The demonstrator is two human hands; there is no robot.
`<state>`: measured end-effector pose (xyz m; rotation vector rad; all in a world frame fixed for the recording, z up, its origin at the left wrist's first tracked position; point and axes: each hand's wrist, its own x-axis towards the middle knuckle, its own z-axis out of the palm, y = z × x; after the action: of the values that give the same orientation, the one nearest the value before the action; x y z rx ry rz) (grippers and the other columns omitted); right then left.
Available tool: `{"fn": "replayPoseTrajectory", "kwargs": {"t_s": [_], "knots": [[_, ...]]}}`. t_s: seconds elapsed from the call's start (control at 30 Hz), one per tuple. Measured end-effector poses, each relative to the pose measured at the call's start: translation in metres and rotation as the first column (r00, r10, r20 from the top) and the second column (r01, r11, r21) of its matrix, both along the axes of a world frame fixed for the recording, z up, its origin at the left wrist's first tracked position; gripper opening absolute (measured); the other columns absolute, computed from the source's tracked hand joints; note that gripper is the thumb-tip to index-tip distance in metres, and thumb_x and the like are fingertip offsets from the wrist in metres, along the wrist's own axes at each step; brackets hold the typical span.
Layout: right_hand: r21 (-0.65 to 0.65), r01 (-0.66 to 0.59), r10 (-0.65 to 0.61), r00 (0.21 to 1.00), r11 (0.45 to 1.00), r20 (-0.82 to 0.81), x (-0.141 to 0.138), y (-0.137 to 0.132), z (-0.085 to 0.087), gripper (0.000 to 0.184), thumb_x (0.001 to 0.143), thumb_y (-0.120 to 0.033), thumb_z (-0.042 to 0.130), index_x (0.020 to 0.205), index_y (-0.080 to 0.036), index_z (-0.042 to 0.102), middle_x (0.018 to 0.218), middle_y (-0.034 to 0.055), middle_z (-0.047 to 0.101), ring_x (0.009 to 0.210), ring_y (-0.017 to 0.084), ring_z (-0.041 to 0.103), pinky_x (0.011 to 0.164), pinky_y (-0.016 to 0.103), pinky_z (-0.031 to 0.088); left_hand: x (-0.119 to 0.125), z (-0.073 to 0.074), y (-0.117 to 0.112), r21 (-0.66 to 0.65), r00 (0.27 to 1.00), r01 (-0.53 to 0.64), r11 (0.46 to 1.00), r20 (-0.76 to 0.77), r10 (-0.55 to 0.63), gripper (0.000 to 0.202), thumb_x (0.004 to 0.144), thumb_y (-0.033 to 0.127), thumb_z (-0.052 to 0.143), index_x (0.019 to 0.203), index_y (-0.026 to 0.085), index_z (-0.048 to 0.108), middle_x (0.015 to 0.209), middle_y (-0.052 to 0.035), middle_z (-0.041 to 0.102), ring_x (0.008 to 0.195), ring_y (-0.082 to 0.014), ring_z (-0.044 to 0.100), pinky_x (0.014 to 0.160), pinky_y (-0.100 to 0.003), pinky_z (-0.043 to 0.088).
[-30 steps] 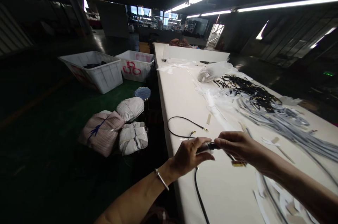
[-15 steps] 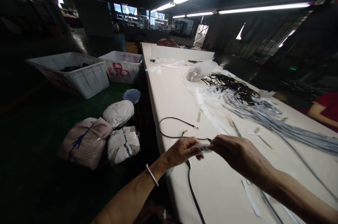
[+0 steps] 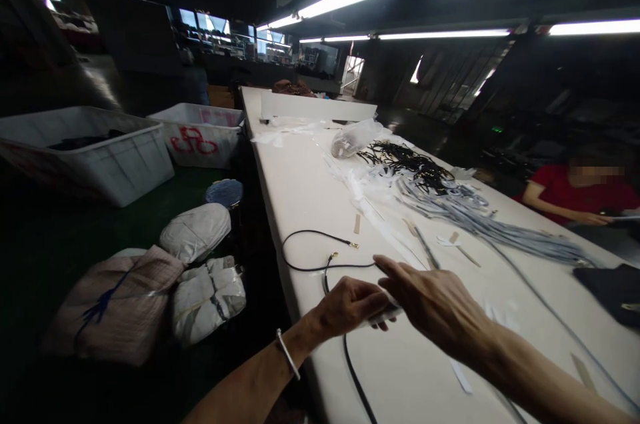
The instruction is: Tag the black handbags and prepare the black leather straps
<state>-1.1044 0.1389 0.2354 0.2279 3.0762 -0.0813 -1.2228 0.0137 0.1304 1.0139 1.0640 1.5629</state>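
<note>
Pale scrap (image 3: 392,313) in the curled left hand (image 3: 346,306), right hand (image 3: 434,296) with fingers outstretched beside it, contact unclear

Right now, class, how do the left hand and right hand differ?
The left hand is curled around a small pale piece, while the right hand is straighter and more outstretched. The left hand's wrist wears a bracelet; the right hand's wrist shows none. Both are bare, close together above the table.

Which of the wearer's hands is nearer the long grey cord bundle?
Right. The right hand is left of the grey cord bundle, nearer the camera; the left hand is farther left.
</note>
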Motion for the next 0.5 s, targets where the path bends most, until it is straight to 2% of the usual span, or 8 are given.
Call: {"fn": "replayPoseTrajectory", "kwargs": {"t_s": [0.1, 0.2, 0.27, 0.33, 0.37, 0.4, 0.43, 0.5], "knots": [[-0.140, 0.096, -0.091, 0.995, 0.985, 0.046, -0.008, -0.022, 0.006, 0.057, 0.102, -0.044, 0.036, 0.152, -0.017, 0.034, 0.111, 0.0146, 0.069, 0.074, 0.024, 0.068, 0.059, 0.031, 0.036, 0.009, 0.003, 0.010, 0.070, 0.996, -0.084, 0.994, 0.037, 0.081, 0.040, 0.085, 0.049, 0.067, 0.073, 0.010, 0.068, 0.066, -0.0052, 0.063, 0.063, -0.0138, 0.060, 0.061, -0.024, 0.049], [-0.263, 0.198, -0.193, 0.980, 0.944, 0.044, -0.013, -0.032, 0.004, 0.069, 0.098, -0.054, 0.043, 0.155, -0.018, 0.029, 0.121, 0.0161, 0.065, 0.081, 0.025, 0.067, 0.067, 0.032, 0.042, 0.016, 0.005, 0.015, 0.045, 0.976, -0.163, 0.986, 0.154, 0.155, 0.027, 0.078, 0.038, 0.073, 0.085, 0.013, 0.065, 0.070, -0.0018, 0.061, 0.056, -0.0105, 0.052, 0.048, -0.020, 0.041], [-0.327, 0.219, -0.222, 0.975, 0.919, 0.027, -0.013, -0.031, -0.004, 0.063, 0.097, -0.049, 0.046, 0.152, -0.019, 0.035, 0.115, 0.0139, 0.066, 0.081, 0.024, 0.066, 0.068, 0.032, 0.042, 0.017, 0.001, 0.015, -0.033, 0.939, -0.191, 0.981, 0.285, 0.193, 0.030, 0.077, 0.036, 0.074, 0.097, 0.018, 0.061, 0.080, 0.0000, 0.062, 0.052, -0.0093, 0.051, 0.042, -0.019, 0.037], [-0.390, 0.216, -0.233, 0.973, 0.895, 0.004, -0.011, -0.023, -0.016, 0.053, 0.097, -0.042, 0.048, 0.144, -0.018, 0.045, 0.095, 0.0086, 0.069, 0.079, 0.023, 0.063, 0.066, 0.031, 0.039, 0.016, -0.006, 0.010, -0.113, 0.898, -0.214, 0.970, 0.368, 0.241, 0.030, 0.079, 0.040, 0.073, 0.099, 0.023, 0.058, 0.089, 0.0014, 0.062, 0.058, -0.0102, 0.057, 0.047, -0.020, 0.044], [-0.456, 0.227, -0.251, 0.968, 0.861, 0.008, -0.010, -0.018, -0.021, 0.049, 0.096, -0.040, 0.050, 0.139, -0.018, 0.050, 0.082, 0.0045, 0.066, 0.074, 0.021, 0.061, 0.064, 0.029, 0.038, 0.013, -0.010, 0.007, -0.148, 0.905, -0.215, 0.965, 0.341, 0.254, 0.030, 0.080, 0.043, 0.073, 0.097, 0.023, 0.058, 0.089, 0.0017, 0.062, 0.063, -0.0113, 0.060, 0.053, -0.021, 0.048], [-0.552, 0.254, -0.286, 0.958, 0.794, 0.030, -0.008, -0.012, -0.026, 0.046, 0.093, -0.039, 0.054, 0.133, -0.017, 0.054, 0.072, 0.0004, 0.061, 0.067, 0.017, 0.057, 0.060, 0.027, 0.036, 0.010, -0.014, 0.004, -0.180, 0.928, -0.215, 0.960, 0.268, 0.258, 0.030, 0.081, 0.046, 0.073, 0.094, 0.022, 0.059, 0.088, 0.0013, 0.063, 0.069, -0.0129, 0.063, 0.059, -0.023, 0.050], [-0.664, 0.296, -0.330, 0.941, 0.686, 0.078, -0.006, -0.005, -0.030, 0.044, 0.091, -0.041, 0.058, 0.128, -0.018, 0.057, 0.066, -0.0033, 0.055, 0.060, 0.014, 0.051, 0.055, 0.025, 0.034, 0.007, -0.017, 0.000, -0.205, 0.952, -0.219, 0.954, 0.169, 0.255, 0.030, 0.083, 0.047, 0.072, 0.093, 0.021, 0.062, 0.089, -0.0003, 0.064, 0.075, -0.0148, 0.064, 0.064, -0.024, 0.052], [-0.850, 0.379, -0.379, 0.895, 0.366, 0.235, 0.001, 0.009, -0.035, 0.045, 0.083, -0.048, 0.066, 0.118, -0.020, 0.060, 0.061, -0.0087, 0.044, 0.046, 0.008, 0.037, 0.043, 0.021, 0.027, 0.000, -0.017, -0.005, -0.237, 0.973, -0.229, 0.944, -0.022, 0.231, 0.028, 0.089, 0.046, 0.067, 0.099, 0.020, 0.067, 0.100, -0.0037, 0.068, 0.085, -0.0180, 0.065, 0.071, -0.029, 0.055]]}}
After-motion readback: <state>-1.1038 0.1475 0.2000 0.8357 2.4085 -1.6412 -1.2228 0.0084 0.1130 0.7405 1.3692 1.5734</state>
